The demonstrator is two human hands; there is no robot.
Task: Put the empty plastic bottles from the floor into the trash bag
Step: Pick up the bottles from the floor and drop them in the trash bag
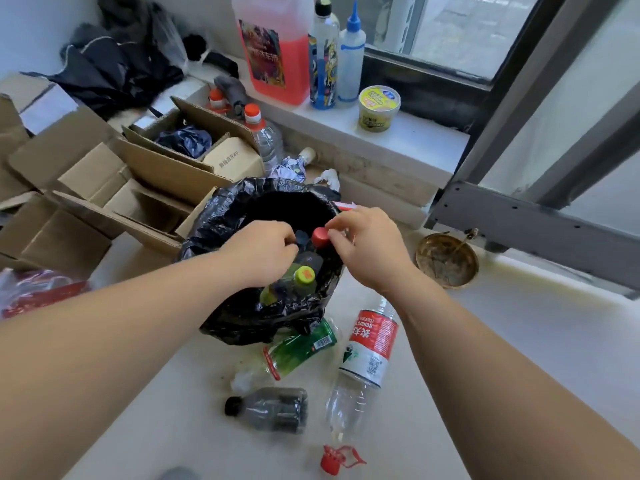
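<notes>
The black trash bag (221,223) stands open on the floor. Inside it lie a green bottle with a yellow-green cap (300,278) and a bottle with a red cap (320,237). My right hand (363,247) pinches that red-capped bottle at the bag's mouth. My left hand (263,251) curls its fingers down into the opening, and what they hold is hidden. On the floor in front of the bag lie a green-labelled bottle (301,348), a large clear bottle with a red and white label (367,355) and a small dark bottle (273,408).
A loose red cap (334,459) lies near the bottom edge. Open cardboard boxes (104,188) crowd the left side. A brass bowl (446,259) sits to the right. A windowsill (398,133) behind holds a pink jug, bottles and a tub.
</notes>
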